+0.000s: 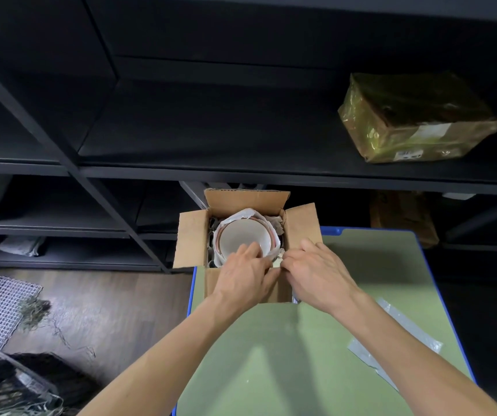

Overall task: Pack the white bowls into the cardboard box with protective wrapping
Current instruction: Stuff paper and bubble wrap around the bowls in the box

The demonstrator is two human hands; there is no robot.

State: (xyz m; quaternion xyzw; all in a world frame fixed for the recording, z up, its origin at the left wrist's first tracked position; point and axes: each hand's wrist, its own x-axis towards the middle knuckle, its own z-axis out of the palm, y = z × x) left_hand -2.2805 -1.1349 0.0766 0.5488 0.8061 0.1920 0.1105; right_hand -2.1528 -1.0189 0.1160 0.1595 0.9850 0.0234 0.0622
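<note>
Currently, the bowls (242,235) sit nested in the box (191,241) at the desk's (286,355) far left corner. My left hand (245,273) and right hand (316,271) pinch the wrap (275,255) narrowly at the near rim. Tuck evenly; keep padding between bowls and wall.

Storeroom or packing area: dark metal shelving (241,172) holding a tape-wrapped parcel (418,118), bagged goods on lower shelves, green packing tabletop (361,265).

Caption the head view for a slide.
Both hands, left and right, tuck white wrapping around bowls inside an open box on a green table.
</note>
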